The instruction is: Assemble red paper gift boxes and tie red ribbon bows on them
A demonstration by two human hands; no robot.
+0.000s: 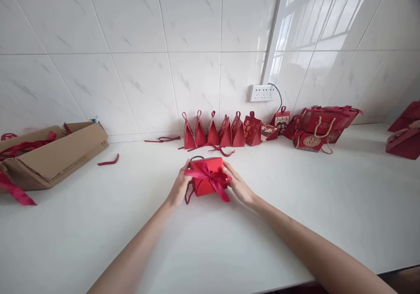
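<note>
A bright red gift box (204, 187) with a magenta ribbon bow (210, 176) across its top is on the white table, between my two hands. My left hand (179, 184) grips its left side, fingers along the edge. From the right, my right hand (239, 183) holds the opposite side, its thumb by the bow's end. A dark red twisted cord handle (188, 194) hangs at the box's left. Part of another thin, dark cord loop shows behind the box. The fingertips are partly hidden by the box.
Behind stand several red triangular boxes (189, 137) along the tiled wall, with loose ribbon strips (226, 152) before them. A cardboard carton (65, 158) with ribbons is at left. Stacked red gift boxes (323, 125) lie right, below a power strip (261, 93). Another person's hand (398, 133) holds a red box at far right.
</note>
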